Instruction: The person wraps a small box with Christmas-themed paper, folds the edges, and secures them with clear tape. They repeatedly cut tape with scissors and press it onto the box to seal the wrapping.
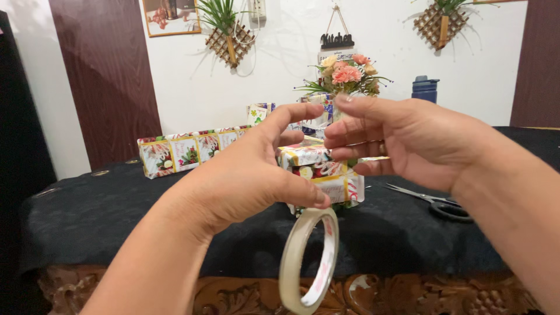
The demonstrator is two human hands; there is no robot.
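The left hand (245, 175) has its index finger stretched forward and its thumb (303, 195) pressed down at the top of a roll of clear adhesive tape (309, 259), which hangs upright beneath it above the table's near edge. Whether a strip of tape runs from the roll to the fingers cannot be determined. The remaining left fingers are curled loosely.

The right hand (408, 143) is open, its fingers (350, 140) extended leftward and slightly spread, tips close to the left index finger; they grip nothing visible. A ring sits on one finger.

Directly behind both hands, a small box wrapped in floral gift paper (324, 172) rests on the black tablecloth (93, 210). A long wrapped box (186, 149) lies further left. Black-handled scissors (437, 204) lie to the right. A bouquet of pink and cream flowers (347, 73) stands behind.
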